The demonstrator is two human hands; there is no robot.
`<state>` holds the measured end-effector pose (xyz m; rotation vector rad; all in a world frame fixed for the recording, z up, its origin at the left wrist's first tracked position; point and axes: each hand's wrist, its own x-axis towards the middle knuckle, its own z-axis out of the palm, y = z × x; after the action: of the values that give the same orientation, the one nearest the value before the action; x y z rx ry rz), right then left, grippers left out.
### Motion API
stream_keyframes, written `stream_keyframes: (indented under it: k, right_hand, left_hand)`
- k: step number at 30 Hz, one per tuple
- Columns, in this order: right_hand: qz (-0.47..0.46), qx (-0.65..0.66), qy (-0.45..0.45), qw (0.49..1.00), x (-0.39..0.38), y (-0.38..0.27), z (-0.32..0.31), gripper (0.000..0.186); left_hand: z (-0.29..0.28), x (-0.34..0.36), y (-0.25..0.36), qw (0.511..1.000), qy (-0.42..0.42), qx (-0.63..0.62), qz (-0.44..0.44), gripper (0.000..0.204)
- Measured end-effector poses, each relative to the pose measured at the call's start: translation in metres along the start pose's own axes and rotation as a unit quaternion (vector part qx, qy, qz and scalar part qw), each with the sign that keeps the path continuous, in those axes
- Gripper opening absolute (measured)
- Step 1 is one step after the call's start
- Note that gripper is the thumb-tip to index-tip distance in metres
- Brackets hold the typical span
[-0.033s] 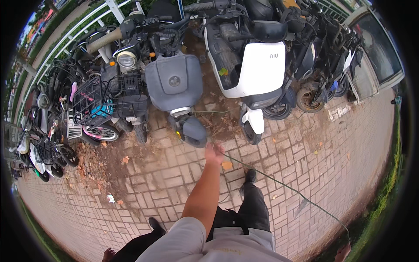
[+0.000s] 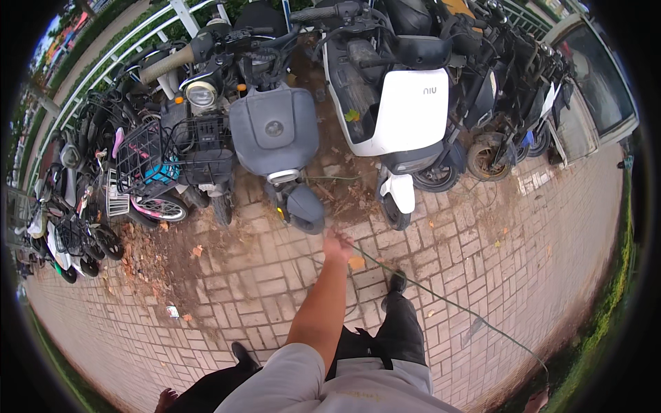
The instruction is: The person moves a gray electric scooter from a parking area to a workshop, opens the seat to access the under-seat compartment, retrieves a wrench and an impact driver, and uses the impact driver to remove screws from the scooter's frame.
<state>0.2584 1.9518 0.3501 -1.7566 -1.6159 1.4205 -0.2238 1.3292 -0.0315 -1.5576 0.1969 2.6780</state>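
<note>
My left hand [image 2: 337, 246] is stretched forward over the paving, its fingers closed round a thin green cord [image 2: 441, 288]. The hand is just below the front wheel of the grey scooter [image 2: 274, 124], apart from it as far as I can tell. From my fingers the cord runs to the lower right, to what appears to be my right hand [image 2: 536, 400], dim and partly cut off at the rim. Its fingers cannot be made out. The white scooter [image 2: 413, 110] stands to the right of the grey one.
A bicycle with a black basket [image 2: 141, 155] and more two-wheelers stand on the left, several dark scooters [image 2: 492, 110] on the right. A white railing [image 2: 182, 17] runs behind. Another person's hand [image 2: 166, 399] and shoe [image 2: 243, 356] are at the lower left. Dry leaves lie on brick paving [image 2: 275, 275].
My right hand has slipped slightly lower at the rim. My left hand has shifted a little, and the cord's loose loop below it shows less.
</note>
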Motion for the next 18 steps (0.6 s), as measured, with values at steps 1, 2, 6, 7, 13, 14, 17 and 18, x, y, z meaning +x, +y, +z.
stream_keyframes:
  k: [1, 2, 6, 7, 13, 14, 17, 18]
  right_hand:
    - [0.027, 0.059, 0.060, 0.996, 0.045, 0.019, 0.007, 0.019]
    - [0.056, 0.114, 0.091, 0.988, 0.086, 0.035, 0.019, 0.023]
    - [0.200, 0.079, -0.125, 0.969, 0.197, 0.139, 0.231, 0.025]
    - [0.221, 0.016, -0.257, 0.941, 0.178, 0.146, 0.322, 0.024]
    - [0.320, -0.136, -0.575, 0.741, -0.076, 0.102, 0.614, 0.023]
    - [0.342, -0.151, -0.588, 0.717, -0.086, 0.094, 0.628, 0.021]
    - [0.368, -0.205, -0.670, 0.611, -0.083, 0.064, 0.631, 0.021]
    - [0.371, -0.222, -0.698, 0.570, -0.078, 0.052, 0.615, 0.021]
  left_hand:
    - [-0.017, -0.002, -0.014, 0.998, -0.040, 0.041, 0.025, 0.023]
    - [-0.032, -0.003, -0.029, 0.992, -0.078, 0.078, 0.053, 0.024]
    - [-0.035, -0.073, -0.059, 0.907, -0.061, 0.393, 0.140, 0.016]
    - [-0.059, -0.080, -0.080, 0.821, -0.071, 0.510, 0.247, 0.016]
    - [-0.072, -0.215, -0.251, 0.539, -0.198, 0.762, 0.300, 0.020]
    - [-0.074, -0.239, -0.270, 0.531, -0.200, 0.780, 0.265, 0.019]
    - [-0.093, -0.268, -0.283, 0.400, -0.196, 0.870, 0.210, 0.020]
    - [-0.104, -0.271, -0.280, 0.384, -0.205, 0.877, 0.203, 0.021]
